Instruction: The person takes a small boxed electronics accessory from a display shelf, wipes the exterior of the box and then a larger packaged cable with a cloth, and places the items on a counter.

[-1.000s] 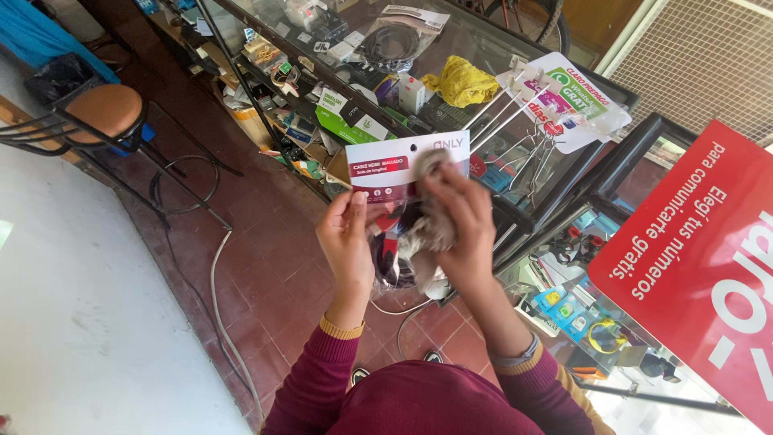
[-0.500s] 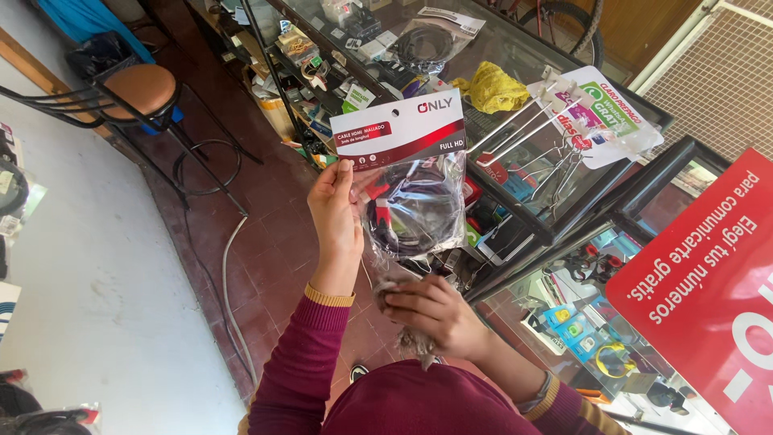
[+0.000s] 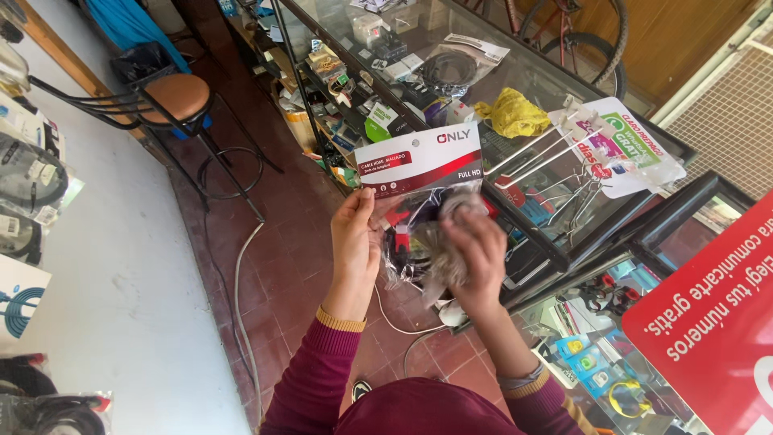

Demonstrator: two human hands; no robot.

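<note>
I hold up a clear plastic bag of coiled cable with a white and red card header (image 3: 419, 161) in front of me. My left hand (image 3: 356, 235) grips the bag's left edge just below the card. My right hand (image 3: 477, 254) is pressed against the bag's front, closed on a crumpled grey cloth (image 3: 441, 250) that lies against the plastic. Both arms wear dark red sleeves with yellow-trimmed cuffs. The cable inside is partly hidden by the cloth and my fingers.
A glass display counter (image 3: 564, 89) full of small electronics stands behind the bag, with a yellow rag (image 3: 515, 113) and white wire hooks (image 3: 539, 153) on top. A stool (image 3: 177, 97) stands at the left, a red sign (image 3: 717, 322) at the right, and a cord (image 3: 241, 306) crosses the tile floor.
My right hand came back up from below the bag to its front, with the grey cloth. The bag sits a little lower and more centred in view.
</note>
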